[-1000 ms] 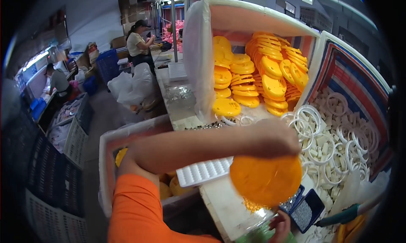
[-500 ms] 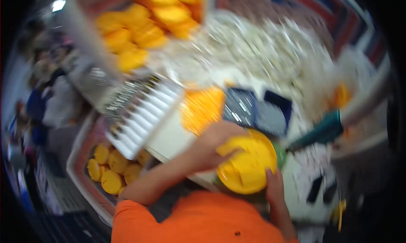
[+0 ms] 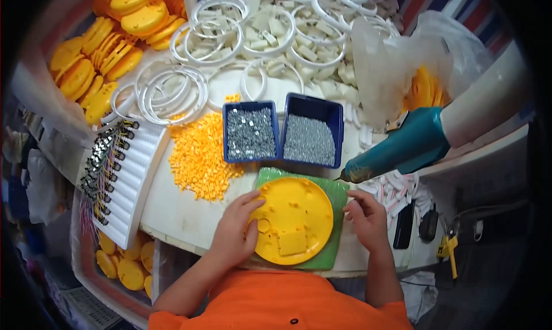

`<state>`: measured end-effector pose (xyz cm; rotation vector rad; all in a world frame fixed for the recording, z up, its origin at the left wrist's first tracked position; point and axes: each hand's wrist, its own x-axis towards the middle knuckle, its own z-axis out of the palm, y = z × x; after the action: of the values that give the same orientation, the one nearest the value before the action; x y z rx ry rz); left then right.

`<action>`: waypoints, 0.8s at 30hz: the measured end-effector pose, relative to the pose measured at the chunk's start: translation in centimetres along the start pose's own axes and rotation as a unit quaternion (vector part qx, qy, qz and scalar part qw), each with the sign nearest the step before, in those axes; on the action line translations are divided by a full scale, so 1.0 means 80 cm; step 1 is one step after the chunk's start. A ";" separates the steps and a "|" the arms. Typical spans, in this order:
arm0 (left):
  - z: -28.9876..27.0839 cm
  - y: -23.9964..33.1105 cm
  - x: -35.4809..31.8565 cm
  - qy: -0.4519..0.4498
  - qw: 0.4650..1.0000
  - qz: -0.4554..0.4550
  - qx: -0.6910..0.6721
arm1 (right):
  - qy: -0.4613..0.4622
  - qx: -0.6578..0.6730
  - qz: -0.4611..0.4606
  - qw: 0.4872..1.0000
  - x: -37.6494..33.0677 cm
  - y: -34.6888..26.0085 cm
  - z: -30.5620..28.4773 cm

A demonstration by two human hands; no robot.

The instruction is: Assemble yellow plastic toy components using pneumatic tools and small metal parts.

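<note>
A round yellow plastic cover (image 3: 313, 221) lies flat on a green mat (image 3: 329, 246), its inside up, showing small posts and a rectangular raised part. My left hand (image 3: 234, 229) is at its left edge, thumb and fingers apart, fingertips at the rim; whether they touch it is hard to tell. To the right of the cover, my right hand (image 3: 368, 222) is raised with loosely bent fingers and nothing visible in them. The dark tip of a teal electric screwdriver (image 3: 397, 149) points toward the mat's upper right corner.
Blue trays of small metal parts (image 3: 251, 133) and screws (image 3: 310, 139) stand behind the mat. Left are a heap of small yellow pieces (image 3: 201, 157) and a white foam tray (image 3: 135, 180) with wired parts. White rings (image 3: 172, 94) lie farther back. A black oblong object (image 3: 404, 226) lies right.
The yellow cover has come down from my hands onto the green mat. My right hand has let go of it and moved off right; my left hand has shifted to its left edge.
</note>
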<state>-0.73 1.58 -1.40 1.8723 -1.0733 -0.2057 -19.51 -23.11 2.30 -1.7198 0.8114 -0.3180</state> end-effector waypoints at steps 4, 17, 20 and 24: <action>0.010 0.002 0.026 -0.051 0.992 -0.012 -0.118 | 0.028 -0.047 -0.098 0.994 0.081 -0.007 -0.024; 0.012 -0.023 0.041 -0.064 0.991 0.029 -0.116 | -0.053 -0.524 -0.185 0.830 0.424 -0.133 0.057; 0.021 -0.034 0.025 -0.036 0.990 0.047 -0.129 | -0.023 -0.547 -0.209 0.810 0.471 -0.076 0.073; 0.041 -0.041 0.023 -0.064 0.985 0.047 -0.150 | -0.013 -0.515 -0.230 0.826 0.426 -0.093 0.042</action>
<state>0.55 -1.31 -5.28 1.5514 -1.1463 -0.4138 9.75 -42.34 1.50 -2.9540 0.5403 -0.1664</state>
